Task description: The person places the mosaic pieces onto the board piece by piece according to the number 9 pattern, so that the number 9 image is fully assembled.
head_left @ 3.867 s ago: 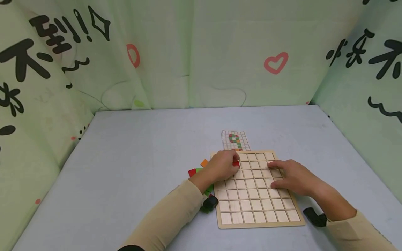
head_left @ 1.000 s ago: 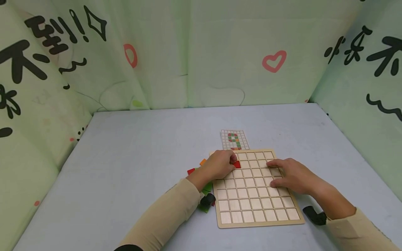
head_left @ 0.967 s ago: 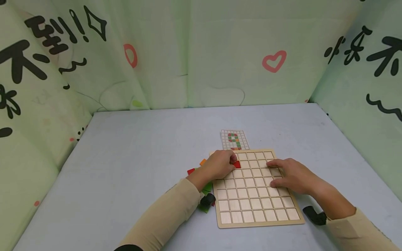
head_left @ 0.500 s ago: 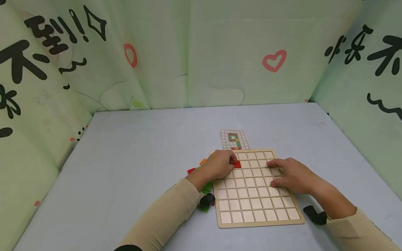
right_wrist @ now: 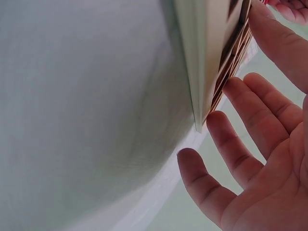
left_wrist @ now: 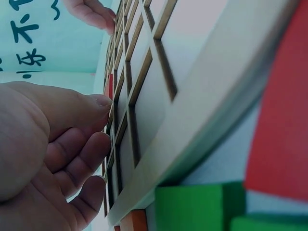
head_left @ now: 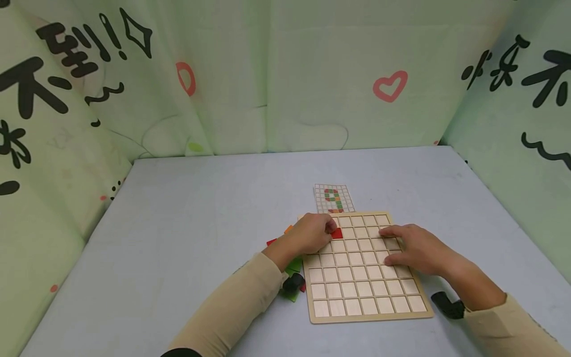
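A light wooden grid board (head_left: 354, 317) lies on the table, one red square tile (head_left: 337, 233) in a cell near its far left corner. My left hand (head_left: 314, 232) is over that corner, fingertips right at the tile's left edge. In the left wrist view the thumb (left_wrist: 77, 110) reaches the board just by the red tile (left_wrist: 110, 85), and the other visible fingers are loosely bent; the index finger is mostly hidden behind the thumb. My right hand (head_left: 419, 250) rests on the board's right side with spread fingers (right_wrist: 255, 115) and holds no tile.
Behind the board lies a pattern card (head_left: 333, 198) with a coloured figure on a grid. Green tiles (head_left: 293, 266), a red tile (head_left: 271, 242) and an orange tile (head_left: 288, 229) lie left of the board, partly under my left forearm. Curtains (head_left: 312, 74) enclose the table.
The left fingers held the red tile earlier; they have drawn back slightly left, and more of the tile shows, flat in its cell. The right hand has stayed in place.
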Action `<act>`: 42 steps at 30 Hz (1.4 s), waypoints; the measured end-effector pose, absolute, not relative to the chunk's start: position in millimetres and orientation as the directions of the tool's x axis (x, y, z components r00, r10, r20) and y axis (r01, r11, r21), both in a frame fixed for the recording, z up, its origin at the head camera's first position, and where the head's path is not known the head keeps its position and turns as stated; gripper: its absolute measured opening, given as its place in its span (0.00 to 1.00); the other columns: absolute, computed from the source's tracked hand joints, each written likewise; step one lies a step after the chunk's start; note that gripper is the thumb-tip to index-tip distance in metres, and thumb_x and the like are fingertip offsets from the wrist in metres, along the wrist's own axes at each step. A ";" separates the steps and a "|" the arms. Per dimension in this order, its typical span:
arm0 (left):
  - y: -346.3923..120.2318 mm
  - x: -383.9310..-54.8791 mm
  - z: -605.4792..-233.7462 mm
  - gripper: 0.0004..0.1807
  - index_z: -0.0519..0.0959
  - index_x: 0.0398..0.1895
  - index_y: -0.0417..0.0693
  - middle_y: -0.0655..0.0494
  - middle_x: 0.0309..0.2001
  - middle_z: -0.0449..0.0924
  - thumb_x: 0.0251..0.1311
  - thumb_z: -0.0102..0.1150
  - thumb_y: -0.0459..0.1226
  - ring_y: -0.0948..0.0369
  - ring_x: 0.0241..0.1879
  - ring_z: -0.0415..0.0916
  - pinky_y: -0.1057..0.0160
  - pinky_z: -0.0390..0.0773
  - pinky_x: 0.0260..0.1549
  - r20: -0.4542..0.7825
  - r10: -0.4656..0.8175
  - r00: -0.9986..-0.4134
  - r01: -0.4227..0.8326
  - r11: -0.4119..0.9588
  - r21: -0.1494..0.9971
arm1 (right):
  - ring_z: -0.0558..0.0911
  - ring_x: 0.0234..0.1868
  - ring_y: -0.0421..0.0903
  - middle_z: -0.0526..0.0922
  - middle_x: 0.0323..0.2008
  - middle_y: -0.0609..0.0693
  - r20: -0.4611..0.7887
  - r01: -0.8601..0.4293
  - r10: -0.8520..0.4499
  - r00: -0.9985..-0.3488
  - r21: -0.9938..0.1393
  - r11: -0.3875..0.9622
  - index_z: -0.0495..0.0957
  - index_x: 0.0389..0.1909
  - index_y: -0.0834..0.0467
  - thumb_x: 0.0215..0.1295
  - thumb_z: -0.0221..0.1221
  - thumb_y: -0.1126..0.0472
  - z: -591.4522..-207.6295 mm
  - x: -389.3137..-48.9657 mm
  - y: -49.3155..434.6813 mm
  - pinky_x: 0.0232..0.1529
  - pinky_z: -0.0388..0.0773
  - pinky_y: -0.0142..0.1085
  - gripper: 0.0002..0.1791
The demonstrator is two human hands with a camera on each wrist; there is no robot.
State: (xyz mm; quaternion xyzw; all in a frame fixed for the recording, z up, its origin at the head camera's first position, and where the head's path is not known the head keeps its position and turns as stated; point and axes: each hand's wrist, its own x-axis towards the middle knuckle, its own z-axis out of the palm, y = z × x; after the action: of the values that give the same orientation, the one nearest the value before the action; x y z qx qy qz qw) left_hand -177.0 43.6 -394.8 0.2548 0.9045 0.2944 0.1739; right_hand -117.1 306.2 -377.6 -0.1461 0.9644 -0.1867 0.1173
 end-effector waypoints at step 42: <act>26.8 -180.7 -393.0 0.12 0.80 0.53 0.48 0.60 0.46 0.81 0.69 0.57 0.35 0.64 0.44 0.75 0.68 0.75 0.46 -0.167 0.542 -0.824 0.326 0.693 0.643 | 0.70 0.62 0.69 0.75 0.59 0.69 -0.186 -0.251 -0.355 -0.916 -0.427 0.869 0.73 0.63 0.66 0.54 0.73 0.53 -376.0 -123.0 309.9 0.57 0.68 0.61 0.38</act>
State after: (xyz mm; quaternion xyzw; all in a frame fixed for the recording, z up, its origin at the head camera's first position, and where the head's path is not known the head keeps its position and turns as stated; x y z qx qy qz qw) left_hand -180.7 26.8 -393.0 0.2401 0.9033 0.3095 0.1749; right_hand -123.0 309.9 -376.0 -0.1582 0.9579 -0.2012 0.1304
